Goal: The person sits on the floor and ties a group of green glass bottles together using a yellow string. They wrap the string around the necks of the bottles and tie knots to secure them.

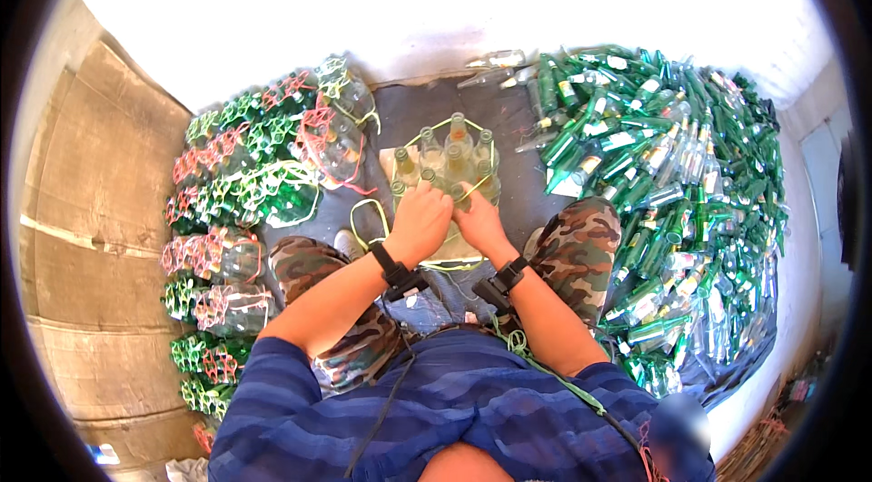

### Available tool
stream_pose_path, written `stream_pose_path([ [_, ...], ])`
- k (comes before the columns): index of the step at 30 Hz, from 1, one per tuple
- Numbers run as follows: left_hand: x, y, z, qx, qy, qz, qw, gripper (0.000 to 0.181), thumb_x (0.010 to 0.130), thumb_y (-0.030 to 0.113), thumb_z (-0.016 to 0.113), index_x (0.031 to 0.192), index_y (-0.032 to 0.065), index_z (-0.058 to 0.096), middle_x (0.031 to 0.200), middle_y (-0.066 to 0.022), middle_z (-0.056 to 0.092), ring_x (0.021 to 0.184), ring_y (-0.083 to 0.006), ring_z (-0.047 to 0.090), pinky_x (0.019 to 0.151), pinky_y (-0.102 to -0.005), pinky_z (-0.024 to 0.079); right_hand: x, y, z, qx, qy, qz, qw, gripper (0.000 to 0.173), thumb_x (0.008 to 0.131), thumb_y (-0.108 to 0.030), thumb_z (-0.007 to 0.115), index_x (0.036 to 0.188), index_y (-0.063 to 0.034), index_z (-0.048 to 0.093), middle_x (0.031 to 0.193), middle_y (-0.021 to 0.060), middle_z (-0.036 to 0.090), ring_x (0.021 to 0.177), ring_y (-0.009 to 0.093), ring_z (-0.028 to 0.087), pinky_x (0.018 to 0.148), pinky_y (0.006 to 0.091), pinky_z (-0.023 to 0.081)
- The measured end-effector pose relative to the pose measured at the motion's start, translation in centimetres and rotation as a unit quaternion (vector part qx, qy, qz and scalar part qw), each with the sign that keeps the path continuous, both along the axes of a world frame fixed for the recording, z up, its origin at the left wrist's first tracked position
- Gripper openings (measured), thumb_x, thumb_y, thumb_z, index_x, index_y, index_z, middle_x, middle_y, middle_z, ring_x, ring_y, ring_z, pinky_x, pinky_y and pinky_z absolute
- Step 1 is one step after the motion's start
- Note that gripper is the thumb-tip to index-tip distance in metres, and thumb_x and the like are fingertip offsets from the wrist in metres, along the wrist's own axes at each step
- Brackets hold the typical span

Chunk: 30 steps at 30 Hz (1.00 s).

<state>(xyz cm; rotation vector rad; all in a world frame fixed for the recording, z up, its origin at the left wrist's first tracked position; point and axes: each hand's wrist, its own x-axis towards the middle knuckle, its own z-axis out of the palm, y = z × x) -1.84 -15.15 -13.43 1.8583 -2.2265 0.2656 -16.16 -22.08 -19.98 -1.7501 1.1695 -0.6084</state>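
Between my knees stands a group of clear glass bottles (458, 141), upright and close together, on a flat piece of cardboard (446, 252). A yellow-green plastic strap (492, 141) runs around the necks of the group. My left hand (421, 219) is at the near bottles, its fingers bent over the necks; the fingertips are partly hidden. My right hand (482, 219) is beside it at a near bottle neck, with the strap passing at its thumb and fingers. What exactly each hand grips cannot be told. A loose loop of the strap (353, 213) lies left of the cardboard.
Strapped bundles of green and clear bottles (225, 189) line the left side, by a tall cardboard sheet (102, 209). A large heap of loose green and clear bottles (681, 162) lies at the right. A white wall (436, 18) stands behind the dark floor covering (422, 104).
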Motion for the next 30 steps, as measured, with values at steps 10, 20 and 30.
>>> stream_pose_path([
  [10, 1.3, -1.4, -1.1, 0.067, 0.042, 0.006, 0.997, 0.011, 0.085, 0.015, 0.061, 0.083, 0.0127, 0.071, 0.084, -0.0069, 0.073, 0.086, -0.0286, 0.069, 0.075, -0.0443, 0.047, 0.2, -2.2, -2.9, 0.142, -0.195, 0.038, 0.970, 0.045, 0.092, -0.009, 0.073, 0.135, -0.0065, 0.062, 0.113, 0.0033, 0.071, 0.105, 0.013, 0.064, 0.092, 0.0300, 0.050],
  [20, 1.9, -2.4, -1.5, 0.099, 0.109, 0.026, 0.989, 0.015, 0.088, 0.020, 0.064, 0.093, 0.0094, 0.073, 0.081, -0.0149, 0.072, 0.080, -0.0377, 0.071, 0.071, -0.0519, 0.053, 0.4, -1.0, -1.6, 0.037, -0.101, -0.009, 0.994, 0.040, 0.093, -0.015, 0.071, 0.132, -0.0079, 0.064, 0.112, 0.0099, 0.075, 0.103, 0.021, 0.070, 0.089, 0.0349, 0.053],
  [30, 1.5, -2.4, -0.9, 0.164, 0.153, 0.060, 0.973, 0.018, 0.088, 0.018, 0.063, 0.100, 0.0110, 0.075, 0.089, -0.0185, 0.074, 0.091, -0.0397, 0.070, 0.078, -0.0541, 0.052, 0.0, 0.4, 0.4, -0.029, 0.004, -0.019, 0.999, 0.053, 0.097, -0.025, 0.069, 0.141, -0.0005, 0.053, 0.110, 0.0278, 0.071, 0.107, 0.044, 0.069, 0.088, 0.0472, 0.053],
])
